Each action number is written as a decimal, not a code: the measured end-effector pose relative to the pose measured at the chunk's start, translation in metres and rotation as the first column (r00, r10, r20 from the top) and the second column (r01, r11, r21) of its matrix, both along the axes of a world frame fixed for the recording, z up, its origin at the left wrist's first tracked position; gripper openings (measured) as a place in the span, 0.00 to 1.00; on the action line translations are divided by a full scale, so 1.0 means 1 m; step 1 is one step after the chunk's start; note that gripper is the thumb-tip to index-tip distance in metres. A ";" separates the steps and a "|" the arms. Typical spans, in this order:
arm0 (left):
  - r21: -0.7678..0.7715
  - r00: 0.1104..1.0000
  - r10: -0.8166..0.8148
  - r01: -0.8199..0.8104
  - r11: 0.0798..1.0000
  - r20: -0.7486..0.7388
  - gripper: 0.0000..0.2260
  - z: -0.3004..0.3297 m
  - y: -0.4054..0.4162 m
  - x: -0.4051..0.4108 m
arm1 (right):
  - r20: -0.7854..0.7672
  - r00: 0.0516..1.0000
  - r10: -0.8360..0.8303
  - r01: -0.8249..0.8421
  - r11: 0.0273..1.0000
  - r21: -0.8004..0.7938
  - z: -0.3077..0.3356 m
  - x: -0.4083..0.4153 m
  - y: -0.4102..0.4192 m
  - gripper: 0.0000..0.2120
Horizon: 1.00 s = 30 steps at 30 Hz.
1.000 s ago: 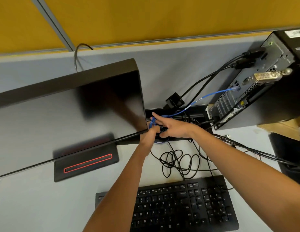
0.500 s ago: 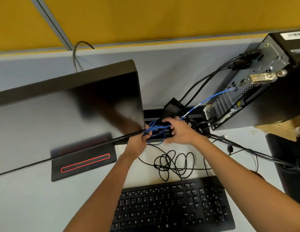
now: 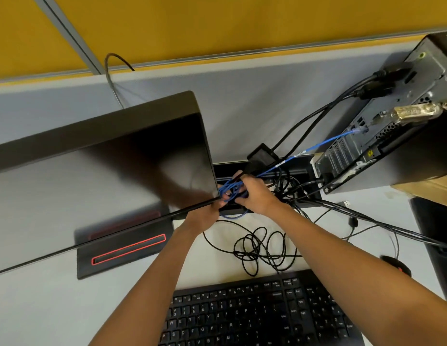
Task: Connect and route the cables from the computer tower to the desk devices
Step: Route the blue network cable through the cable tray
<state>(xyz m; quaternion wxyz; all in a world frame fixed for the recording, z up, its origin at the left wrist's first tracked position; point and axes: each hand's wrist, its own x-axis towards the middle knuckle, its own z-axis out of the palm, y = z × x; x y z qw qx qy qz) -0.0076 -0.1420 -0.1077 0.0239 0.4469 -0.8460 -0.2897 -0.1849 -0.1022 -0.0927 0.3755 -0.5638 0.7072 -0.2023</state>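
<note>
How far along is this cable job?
Done: the blue cable and several black leads are plugged into the computer tower. In hand: both the left hand and right hand grip the blue slack. Left: the black tangle behind the keyboard lies unrouted.

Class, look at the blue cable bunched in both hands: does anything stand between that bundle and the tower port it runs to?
Nothing visible blocks it. From both hands the blue cable runs free to the tower, passing beside a black adapter and black cables.
</note>
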 end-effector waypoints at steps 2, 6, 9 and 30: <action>-0.016 0.989 -0.148 0.149 0.989 0.020 0.13 0.004 -0.005 -0.006 | 0.070 0.997 0.034 -0.036 0.999 0.030 0.001 -0.003 0.005 0.27; -0.039 0.997 -0.061 0.059 0.997 -0.038 0.05 0.014 -0.008 -0.017 | 0.023 0.994 0.106 -0.108 0.985 0.135 0.002 -0.015 0.018 0.29; -0.071 0.997 0.055 -0.059 0.996 -0.053 0.10 0.013 -0.001 -0.020 | -0.112 0.994 -0.012 0.011 1.000 -0.009 0.011 -0.019 0.023 0.13; 0.262 0.687 0.559 -0.497 0.827 -0.464 0.19 0.011 0.036 -0.059 | 0.292 0.885 -0.362 0.370 0.928 0.028 0.025 -0.016 0.016 0.03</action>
